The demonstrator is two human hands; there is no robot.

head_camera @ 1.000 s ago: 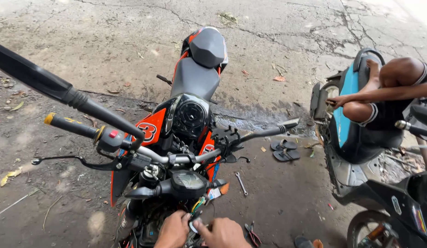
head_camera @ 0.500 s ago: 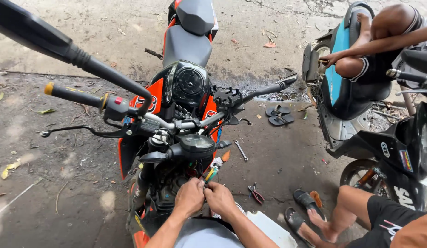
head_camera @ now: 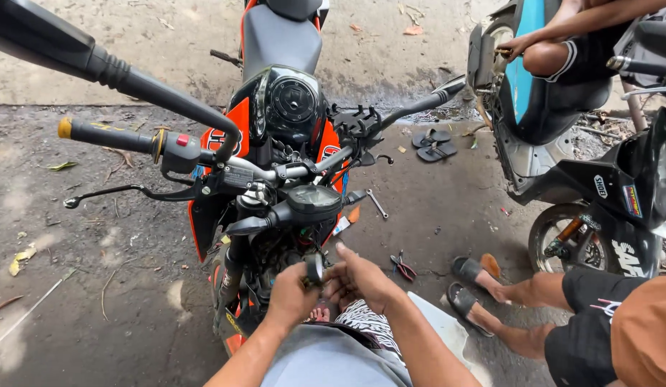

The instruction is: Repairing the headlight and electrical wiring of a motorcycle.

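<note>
Both hands meet low in front of the orange and black motorcycle [head_camera: 276,143], just under its round gauge [head_camera: 313,199]. The left hand [head_camera: 290,295] grips a small dark part [head_camera: 314,269], and the right hand [head_camera: 362,279] closes its fingers on the same part from the other side. On the concrete floor [head_camera: 433,215] near them lie red pliers [head_camera: 402,266] and a wrench [head_camera: 377,203].

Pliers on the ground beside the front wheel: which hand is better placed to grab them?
Right, probably. The pliers lie on the concrete just beyond the right hand, on its side. The left hand grips a small dark part on the far side.
</note>
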